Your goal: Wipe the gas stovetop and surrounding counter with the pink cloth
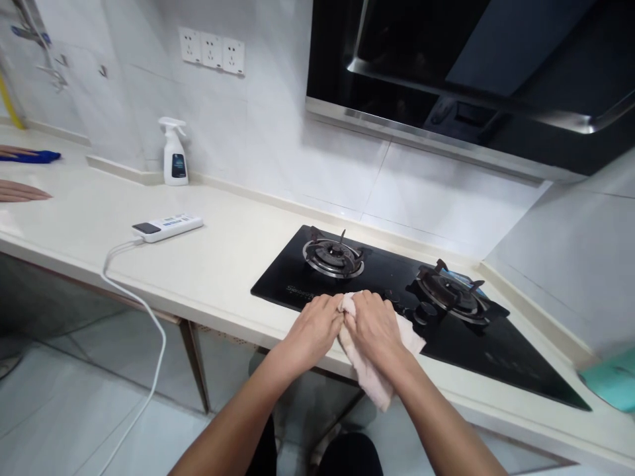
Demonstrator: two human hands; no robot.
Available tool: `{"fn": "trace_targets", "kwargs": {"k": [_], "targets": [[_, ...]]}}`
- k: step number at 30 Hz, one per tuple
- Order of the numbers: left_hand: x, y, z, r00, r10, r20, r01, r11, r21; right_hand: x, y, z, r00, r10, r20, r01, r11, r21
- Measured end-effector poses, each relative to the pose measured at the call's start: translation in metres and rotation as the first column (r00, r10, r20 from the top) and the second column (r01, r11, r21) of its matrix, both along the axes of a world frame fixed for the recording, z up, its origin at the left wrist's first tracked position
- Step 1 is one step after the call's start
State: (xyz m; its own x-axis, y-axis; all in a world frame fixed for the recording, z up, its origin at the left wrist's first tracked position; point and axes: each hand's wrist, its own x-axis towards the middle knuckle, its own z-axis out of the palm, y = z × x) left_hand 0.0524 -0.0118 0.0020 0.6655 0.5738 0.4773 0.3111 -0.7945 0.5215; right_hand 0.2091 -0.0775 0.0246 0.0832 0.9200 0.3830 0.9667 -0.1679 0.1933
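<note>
A pale pink cloth (370, 377) is bunched between my two hands at the front edge of the black gas stove (307, 264), with a loose end hanging over the counter edge. My left hand (315, 327) is closed, its fingertips gripping the cloth's upper left part. Over the cloth lies my right hand (374, 324), fingers curled round it. Beyond my hands is the left burner (333, 256); the right burner (454, 291) and a control knob (425, 313) are to the right. The undersides of both hands are hidden.
A white spray bottle (175, 155) stands against the wall. A white power bank (169, 227) lies on the counter, its cable hanging down. At far left are another person's hand (22, 192) and a blue cloth (42, 157). The range hood (446, 152) overhangs; a teal object (612, 380) is at right.
</note>
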Motion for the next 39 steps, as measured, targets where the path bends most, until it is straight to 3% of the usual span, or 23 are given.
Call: {"fn": "trace_targets", "kwargs": {"k": [6,16,30,39], "targets": [[-0.016,0.015,0.002,0.994,0.106,-0.035,-0.103,0.991,0.086,0.010,0.036,-0.005,0.995,-0.087,-0.049,0.087,0.996,0.006],[-0.026,0.024,-0.001,0.996,0.068,-0.055,-0.063,0.994,0.095,0.022,0.083,0.001,0.972,-0.202,-0.119,0.197,0.979,-0.055],[-0.028,0.026,-0.007,0.994,0.061,-0.091,-0.042,0.981,0.188,0.021,0.090,-0.002,0.965,-0.238,-0.113,0.237,0.971,-0.022],[-0.029,0.024,-0.007,0.997,0.058,-0.060,-0.052,0.994,0.099,0.009,0.074,-0.010,0.982,-0.164,-0.094,0.167,0.986,0.022]]}}
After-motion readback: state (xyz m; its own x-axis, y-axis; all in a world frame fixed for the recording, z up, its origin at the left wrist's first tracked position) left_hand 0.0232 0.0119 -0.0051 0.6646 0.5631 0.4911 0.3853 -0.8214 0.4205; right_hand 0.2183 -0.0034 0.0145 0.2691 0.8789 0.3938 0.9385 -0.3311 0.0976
